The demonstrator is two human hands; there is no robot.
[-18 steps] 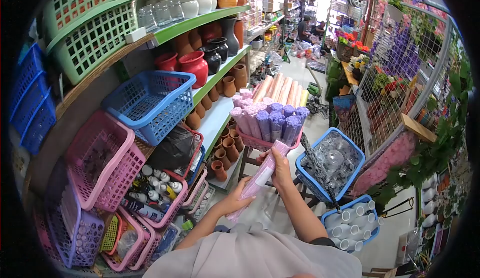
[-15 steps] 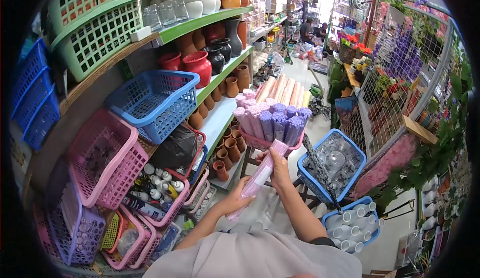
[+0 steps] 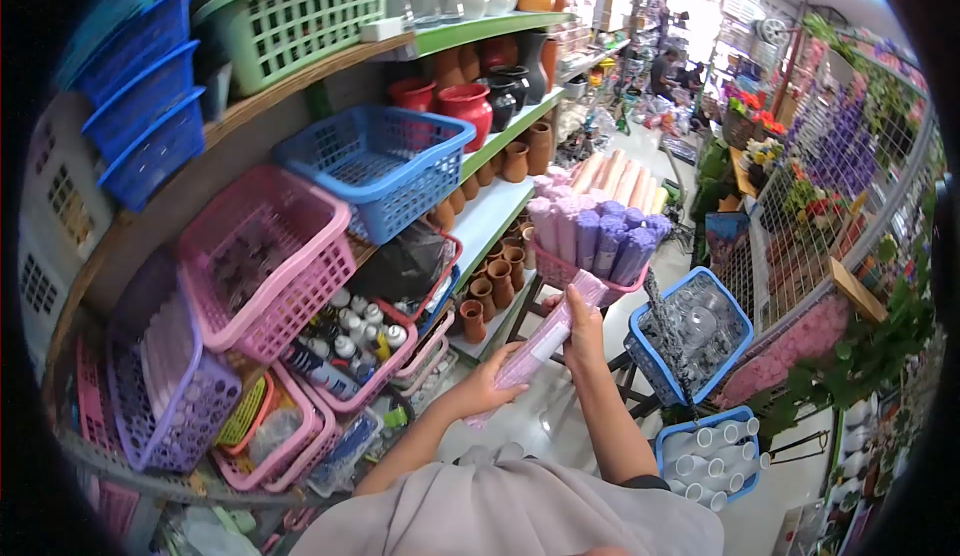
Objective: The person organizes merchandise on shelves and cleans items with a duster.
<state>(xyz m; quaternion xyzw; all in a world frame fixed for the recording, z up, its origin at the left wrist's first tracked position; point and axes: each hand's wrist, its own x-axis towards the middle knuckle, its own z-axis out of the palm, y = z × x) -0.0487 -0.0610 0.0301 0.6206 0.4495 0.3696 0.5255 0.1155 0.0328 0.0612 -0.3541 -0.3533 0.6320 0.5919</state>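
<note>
A pale pink roll of wrapping material [image 3: 548,341] with a white label band slants up and to the right in front of my body. My left hand [image 3: 486,388] is wrapped round its lower end. Near the upper end, my right hand [image 3: 584,331] grips it, thumb along the side. Just beyond the roll's top stands a pink basket [image 3: 590,281] packed with upright rolls: pink ones [image 3: 545,221], purple ones [image 3: 612,236] and peach ones [image 3: 612,174].
Shelves at left carry a blue basket [image 3: 420,171], a pink basket [image 3: 270,321], red pots [image 3: 467,111] and clay pots [image 3: 472,318]. To the right stand a blue basket of clear items [image 3: 720,391] and one of white cylinders [image 3: 715,501]. A wire rack [image 3: 745,256] lines the aisle.
My view has turned left, so the shelves and baskets sit further right in the picture. Both hands keep hold of the pink roll, at much the same tilt.
</note>
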